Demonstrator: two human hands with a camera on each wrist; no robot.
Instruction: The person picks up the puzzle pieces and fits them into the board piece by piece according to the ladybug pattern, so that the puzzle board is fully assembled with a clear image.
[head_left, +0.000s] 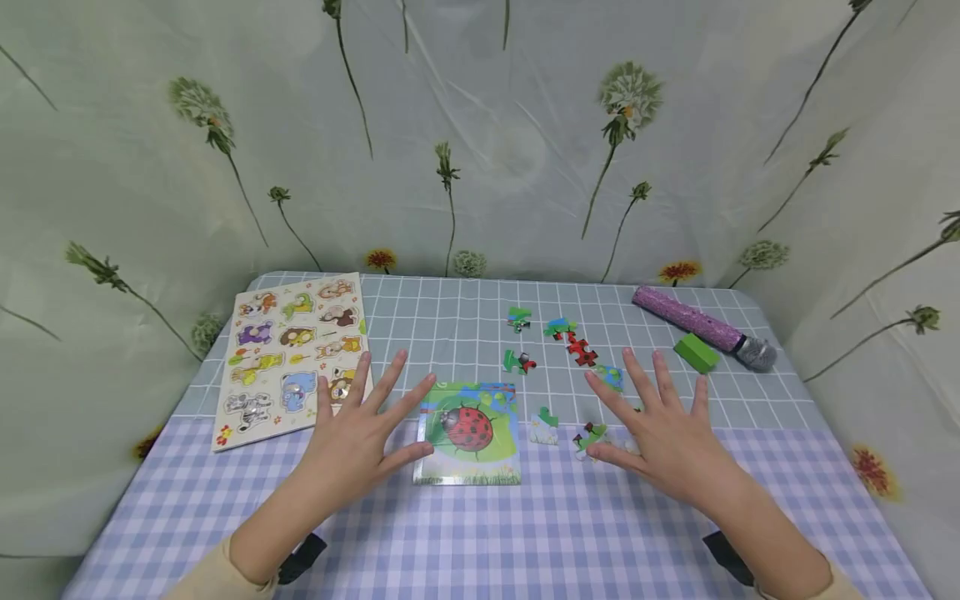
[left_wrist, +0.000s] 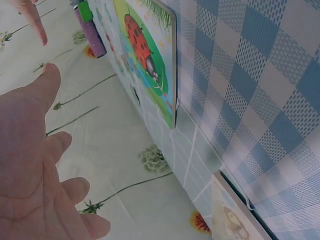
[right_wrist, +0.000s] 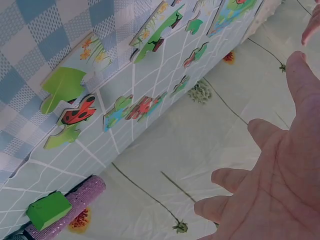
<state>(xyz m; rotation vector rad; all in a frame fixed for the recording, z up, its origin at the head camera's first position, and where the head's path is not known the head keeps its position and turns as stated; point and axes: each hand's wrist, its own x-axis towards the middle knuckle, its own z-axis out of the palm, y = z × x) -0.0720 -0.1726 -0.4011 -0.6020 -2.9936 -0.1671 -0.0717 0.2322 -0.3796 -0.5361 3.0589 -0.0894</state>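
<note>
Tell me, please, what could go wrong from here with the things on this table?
The puzzle pieces lie loose, so a low sweep of the right hand might scatter them. The microphone lies near the right edge of the table and could perhaps roll off if bumped.

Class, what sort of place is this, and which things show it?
Probably a children's play table, judging by the ladybug picture board, loose jigsaw pieces and animal picture board lying there.
</note>
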